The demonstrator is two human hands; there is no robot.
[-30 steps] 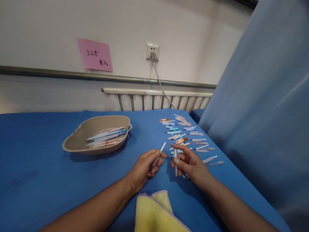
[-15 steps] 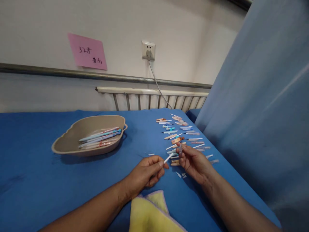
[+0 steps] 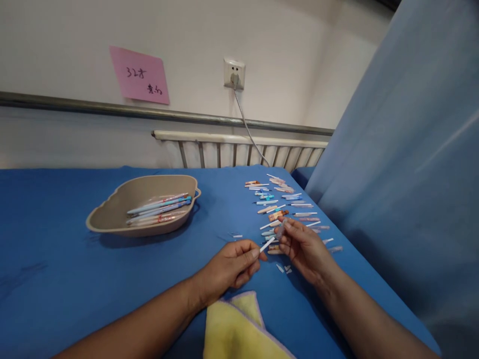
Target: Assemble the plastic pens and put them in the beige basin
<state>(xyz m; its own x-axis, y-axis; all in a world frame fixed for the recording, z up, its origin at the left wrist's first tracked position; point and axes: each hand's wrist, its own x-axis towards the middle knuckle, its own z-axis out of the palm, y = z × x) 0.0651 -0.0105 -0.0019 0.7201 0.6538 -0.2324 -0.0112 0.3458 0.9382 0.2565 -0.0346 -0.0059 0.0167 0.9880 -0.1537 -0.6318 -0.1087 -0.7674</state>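
My left hand (image 3: 232, 264) is closed in a pinch on a thin white pen refill (image 3: 267, 244) that points up and right. My right hand (image 3: 304, 247) is closed round a small translucent pen part (image 3: 280, 229), held just right of the refill's tip. Both hands hover low over the blue table (image 3: 56, 259), at the near end of a row of loose pen parts (image 3: 284, 209). A beige tray (image 3: 112, 219) with several assembled pens (image 3: 159, 207) sits to the left.
A yellow cloth (image 3: 235, 329) lies at the near edge between my forearms. Small white bits (image 3: 283, 269) lie under my right hand. A blue curtain (image 3: 404, 149) hangs on the right. A pink note (image 3: 139, 76), socket (image 3: 234, 75) and radiator (image 3: 239, 152) are behind.
My left hand lowered the refill from upright toward the right hand. The right hand swapped a long clear piece for a small part and moved closer to the refill's tip.
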